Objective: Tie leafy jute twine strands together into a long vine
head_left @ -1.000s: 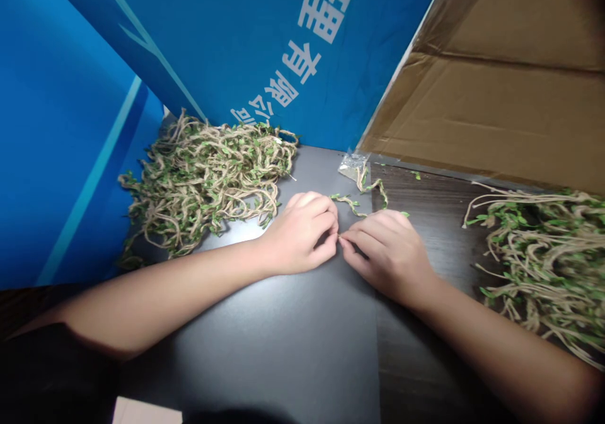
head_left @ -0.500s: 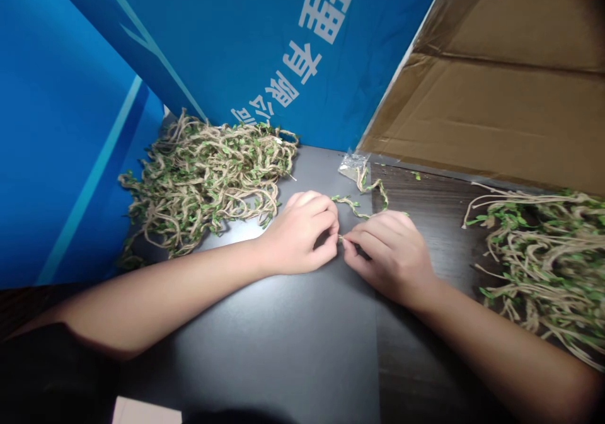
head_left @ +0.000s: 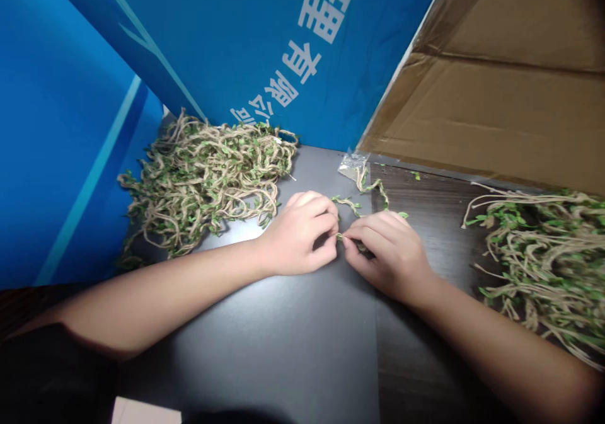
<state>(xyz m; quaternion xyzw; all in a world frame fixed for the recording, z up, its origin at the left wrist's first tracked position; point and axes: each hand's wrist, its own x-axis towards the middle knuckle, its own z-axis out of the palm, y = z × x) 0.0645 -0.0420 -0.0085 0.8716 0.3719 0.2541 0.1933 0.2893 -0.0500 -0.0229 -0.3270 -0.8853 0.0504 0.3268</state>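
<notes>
A jute twine strand with small green leaves curves across the table behind my hands, partly hidden by them. My left hand pinches the twine between thumb and fingers. From the right, my right hand also closes its fingertips on it, so a very short length shows between the two hands. Beyond my right hand, the leafy twine bends back toward a small clear plastic bag. Whether that far part is the same strand, I cannot tell.
A big heap of leafy twine lies at left; another pile spreads at right. Behind stand a blue printed panel and a brown cardboard sheet. A pale card sits at the bottom edge of the grey mat.
Both hands stay almost in place, still pinching the twine. Slightly more of it shows between the fingertips, and my right hand has shifted a touch.
</notes>
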